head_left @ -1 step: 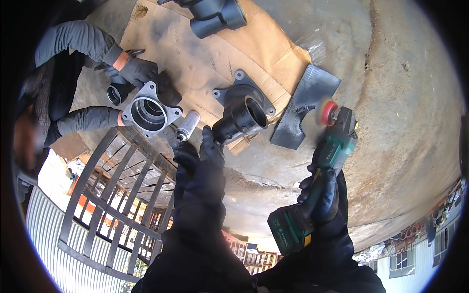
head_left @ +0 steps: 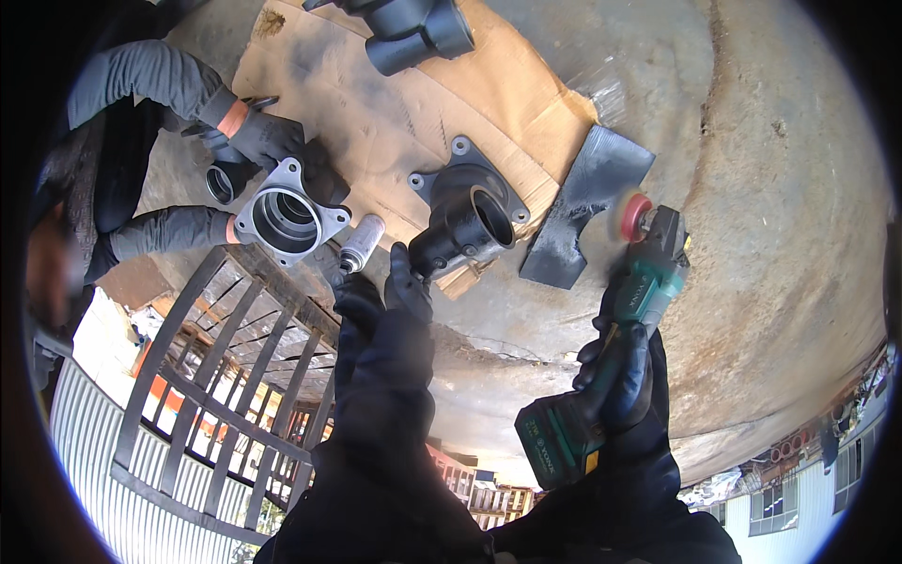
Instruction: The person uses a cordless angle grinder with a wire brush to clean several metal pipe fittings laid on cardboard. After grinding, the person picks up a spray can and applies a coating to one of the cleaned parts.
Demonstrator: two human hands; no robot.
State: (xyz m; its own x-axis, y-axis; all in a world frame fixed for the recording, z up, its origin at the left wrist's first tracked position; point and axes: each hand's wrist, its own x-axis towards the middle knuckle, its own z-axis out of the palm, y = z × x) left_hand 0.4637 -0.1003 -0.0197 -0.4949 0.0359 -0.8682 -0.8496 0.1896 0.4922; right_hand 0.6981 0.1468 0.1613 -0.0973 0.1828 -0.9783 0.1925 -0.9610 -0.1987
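In my right hand [head_left: 622, 376], gloved in black, is a green cordless angle grinder [head_left: 648, 282], its body gripped and its battery toward me. Its red disc [head_left: 635, 218] is smeared as if spinning, close beside a dark flat plate [head_left: 587, 211] with a curved notch; contact cannot be made out. My left hand [head_left: 381, 296], also black-gloved, has its fingers closed against the near left end of a black flanged pipe fitting [head_left: 446, 242], whose round opening faces up and right. A spray can [head_left: 364, 242] lies just beyond those fingers, apparently loose.
At left, a co-worker's gloved hands [head_left: 268, 141] hold a flanged fitting [head_left: 287, 223] with a bright machined rim. Another black fitting [head_left: 418, 36] rests on the cardboard [head_left: 366, 113] at the far side. A slatted metal rack [head_left: 225, 376] stands at lower left.
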